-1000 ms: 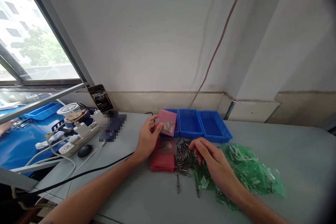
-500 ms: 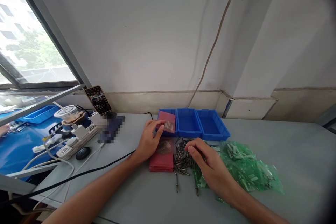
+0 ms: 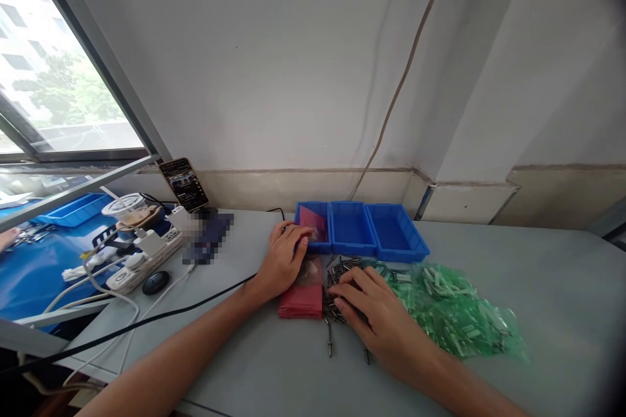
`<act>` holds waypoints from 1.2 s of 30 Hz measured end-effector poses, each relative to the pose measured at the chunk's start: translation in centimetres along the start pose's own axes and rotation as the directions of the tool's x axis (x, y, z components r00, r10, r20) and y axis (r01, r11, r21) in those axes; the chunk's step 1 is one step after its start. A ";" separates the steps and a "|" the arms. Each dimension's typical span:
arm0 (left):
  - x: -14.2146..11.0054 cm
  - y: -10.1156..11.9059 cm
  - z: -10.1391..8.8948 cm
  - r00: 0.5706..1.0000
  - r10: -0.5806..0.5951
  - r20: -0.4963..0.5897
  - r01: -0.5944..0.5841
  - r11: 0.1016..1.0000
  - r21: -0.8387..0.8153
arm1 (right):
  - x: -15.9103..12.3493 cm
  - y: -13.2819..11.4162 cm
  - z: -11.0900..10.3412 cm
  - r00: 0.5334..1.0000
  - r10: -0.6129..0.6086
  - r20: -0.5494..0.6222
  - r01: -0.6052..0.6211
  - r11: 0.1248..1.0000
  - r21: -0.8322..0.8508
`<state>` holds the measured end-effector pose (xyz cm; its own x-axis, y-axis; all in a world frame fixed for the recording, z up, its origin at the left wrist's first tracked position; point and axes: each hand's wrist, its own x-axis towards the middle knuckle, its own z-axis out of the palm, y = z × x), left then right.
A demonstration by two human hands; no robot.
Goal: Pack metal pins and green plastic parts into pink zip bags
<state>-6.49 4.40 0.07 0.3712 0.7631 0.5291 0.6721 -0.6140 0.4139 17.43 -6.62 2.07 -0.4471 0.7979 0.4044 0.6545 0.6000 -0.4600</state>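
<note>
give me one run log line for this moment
left hand: at left blue bin, red packet inside | right hand: over metal pins | green plastic: right of pins

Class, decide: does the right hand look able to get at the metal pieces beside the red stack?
Most likely yes: the right hand has its fingertips at the metal pieces, and nothing seems to stand between; the red stack lies to one side.

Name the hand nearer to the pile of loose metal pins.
Right. The right hand is over the pile of metal pins, while the left hand is off to its left, at the leftmost blue bin.
</note>
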 end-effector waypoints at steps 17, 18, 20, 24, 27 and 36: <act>-0.2 0.6 -0.1 1.000 0.011 -0.008 -0.011 0.996 0.086 | 0.0 -0.5 -0.4 0.991 -0.061 0.117 0.076 0.989 -0.126; -0.2 0.6 -0.1 1.000 0.023 -0.001 -0.023 0.996 0.090 | 0.0 -0.6 -0.5 0.988 -0.086 0.125 0.101 0.987 -0.125; -0.2 0.4 0.0 0.999 0.042 0.018 -0.043 0.995 0.086 | -0.1 -0.7 -0.6 0.981 -0.137 0.137 0.152 0.982 -0.108; -0.3 -0.2 0.3 0.998 0.045 0.044 -0.048 0.997 0.062 | -0.2 -1.0 -0.7 0.966 -0.205 0.155 0.215 0.975 -0.049; -0.3 -0.2 0.4 0.999 0.033 0.029 -0.035 0.998 0.059 | -0.2 -1.2 -0.8 0.964 -0.221 0.146 0.224 0.975 -0.003; 0.1 1.4 -1.1 0.990 0.027 -0.137 -0.025 1.000 0.018 | -0.3 -0.9 -0.6 0.978 -0.206 0.022 0.201 0.971 0.130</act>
<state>-6.17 3.37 1.49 0.2978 0.7113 0.6367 0.6741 -0.6290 0.3873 17.34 -7.40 2.83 -0.5857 0.6585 0.4726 0.4666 0.7507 -0.4678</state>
